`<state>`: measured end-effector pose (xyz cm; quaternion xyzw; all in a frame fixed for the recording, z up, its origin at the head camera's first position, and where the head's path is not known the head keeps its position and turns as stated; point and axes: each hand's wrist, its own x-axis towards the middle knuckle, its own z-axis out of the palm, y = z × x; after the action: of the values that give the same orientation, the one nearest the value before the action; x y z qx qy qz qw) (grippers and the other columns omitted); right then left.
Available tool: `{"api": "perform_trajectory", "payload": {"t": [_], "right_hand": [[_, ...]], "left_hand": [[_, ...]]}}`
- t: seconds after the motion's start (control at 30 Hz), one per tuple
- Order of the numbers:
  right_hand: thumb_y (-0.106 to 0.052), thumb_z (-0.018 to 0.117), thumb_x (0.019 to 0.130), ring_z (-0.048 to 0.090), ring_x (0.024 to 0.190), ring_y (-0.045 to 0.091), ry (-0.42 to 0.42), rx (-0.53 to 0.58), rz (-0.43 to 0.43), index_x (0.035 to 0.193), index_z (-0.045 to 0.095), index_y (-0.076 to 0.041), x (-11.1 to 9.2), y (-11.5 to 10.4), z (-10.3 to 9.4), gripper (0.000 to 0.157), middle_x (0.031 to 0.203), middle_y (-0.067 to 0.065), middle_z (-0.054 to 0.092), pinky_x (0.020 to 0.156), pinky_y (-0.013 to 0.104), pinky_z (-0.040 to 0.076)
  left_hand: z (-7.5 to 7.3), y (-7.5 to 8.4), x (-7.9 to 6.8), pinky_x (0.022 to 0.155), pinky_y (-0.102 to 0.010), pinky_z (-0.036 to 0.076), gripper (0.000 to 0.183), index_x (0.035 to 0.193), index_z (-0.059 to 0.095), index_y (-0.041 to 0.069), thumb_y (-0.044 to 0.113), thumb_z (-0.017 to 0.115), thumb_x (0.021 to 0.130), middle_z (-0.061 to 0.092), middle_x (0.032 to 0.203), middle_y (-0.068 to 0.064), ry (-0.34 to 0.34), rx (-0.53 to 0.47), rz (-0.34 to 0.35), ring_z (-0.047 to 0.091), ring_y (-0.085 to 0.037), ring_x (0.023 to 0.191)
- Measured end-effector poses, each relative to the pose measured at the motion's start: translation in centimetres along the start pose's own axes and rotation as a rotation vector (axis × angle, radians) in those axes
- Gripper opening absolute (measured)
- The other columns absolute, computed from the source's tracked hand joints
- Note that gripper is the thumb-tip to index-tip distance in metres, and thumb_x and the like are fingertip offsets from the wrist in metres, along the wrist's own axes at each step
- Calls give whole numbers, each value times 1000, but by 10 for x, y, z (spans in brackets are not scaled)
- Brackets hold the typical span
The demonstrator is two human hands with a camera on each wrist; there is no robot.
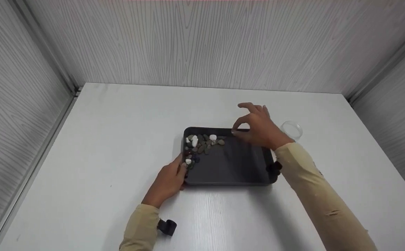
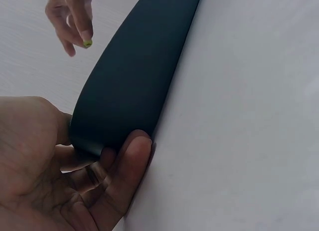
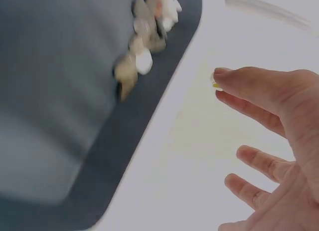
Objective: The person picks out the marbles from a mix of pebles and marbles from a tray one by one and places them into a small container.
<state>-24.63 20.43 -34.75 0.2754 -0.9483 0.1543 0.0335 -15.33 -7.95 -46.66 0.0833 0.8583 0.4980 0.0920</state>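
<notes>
A dark grey rectangular tray (image 1: pixel 239 165) lies on the white table. Along its back left corner and left side sit pebbles (image 1: pixel 201 149), brown, grey and white, with a few dark blue and green ones. My left hand (image 1: pixel 167 179) grips the tray's left wall near the front corner; in the left wrist view its fingers curl against the outer wall (image 2: pixel 134 66). Over the tray's back rim, my right hand (image 1: pixel 259 127) pinches a small yellow-green piece (image 3: pixel 215 85) between thumb and index finger, the other fingers spread. The piece is mostly hidden by the fingertips.
A clear round dish or lid (image 1: pixel 291 129) lies on the table (image 1: pixel 118 139) just right of my right hand. Pale wood-grain panels (image 1: pixel 202 45) enclose the table at the back and both sides.
</notes>
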Motion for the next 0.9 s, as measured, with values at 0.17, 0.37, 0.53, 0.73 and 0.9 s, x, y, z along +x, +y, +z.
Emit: {"api": "perform_trajectory", "payload": {"t": [0.17,0.37,0.53,0.73,0.9], "right_hand": [[-14,81,87,37,138,46,106,-27,-16,92,81,-6,-12,27,-28,10,148,26,44,111,70,16],[-7,79,87,38,134,50,179,-6,27,91,80,-1,-30,50,-55,8,145,31,45,109,67,22],[-8,79,87,38,132,55,204,4,75,91,79,1,-45,68,-67,10,144,33,44,107,69,24],[-5,81,85,39,131,54,252,3,93,89,79,2,-59,83,-78,9,141,35,46,107,70,22],[-6,81,85,38,131,54,258,-2,99,89,78,3,-65,90,-80,10,139,37,46,108,70,20]], "left_hand": [[-3,0,1,74,-39,52,54,162,23,9,23,37,111,63,91,-6,-6,-3,-24,63,-16,63],[-4,-2,1,72,-38,53,54,162,24,12,22,38,111,63,92,-7,-4,-4,-29,64,-16,63],[-5,-2,0,71,-38,52,53,162,25,13,22,38,111,63,88,-7,-2,-8,-23,64,-16,62],[-7,-2,-1,68,-36,52,52,161,29,13,20,39,111,62,88,-8,5,-16,-7,64,-16,62],[-8,-2,-1,71,-37,51,53,162,27,14,20,38,111,63,88,-8,9,-9,-21,64,-16,61]]}}
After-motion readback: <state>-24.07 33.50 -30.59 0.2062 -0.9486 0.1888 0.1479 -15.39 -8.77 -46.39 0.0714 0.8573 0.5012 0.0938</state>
